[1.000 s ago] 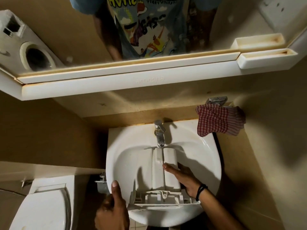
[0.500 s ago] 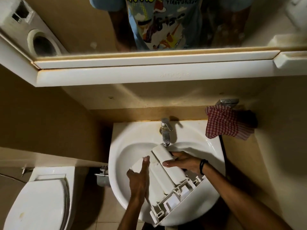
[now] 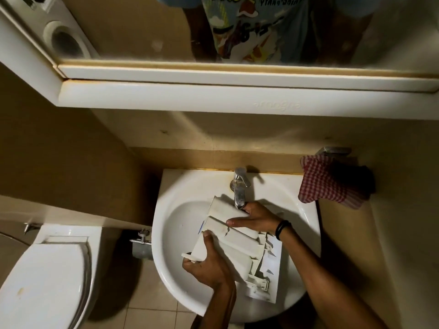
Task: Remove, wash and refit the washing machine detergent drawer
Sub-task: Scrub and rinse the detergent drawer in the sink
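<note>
Head view: since a second ago my left hand (image 3: 209,264) has left the sink (image 3: 171,269) rim and now grips the detergent drawer (image 3: 228,236) at its near-left corner, thumb on top, fingers curled under. My right hand (image 3: 256,218) clasps the far end, just below the tap (image 3: 238,188). Then lying straight in the basin, the drawer now sits diagonal between both hands. I judge we're mid-wash, with refitting still ahead.

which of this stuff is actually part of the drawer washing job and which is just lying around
In the job: detergent drawer, left hand, right hand, sink, tap.
Just there: checked cloth, toilet, mirror.
</note>
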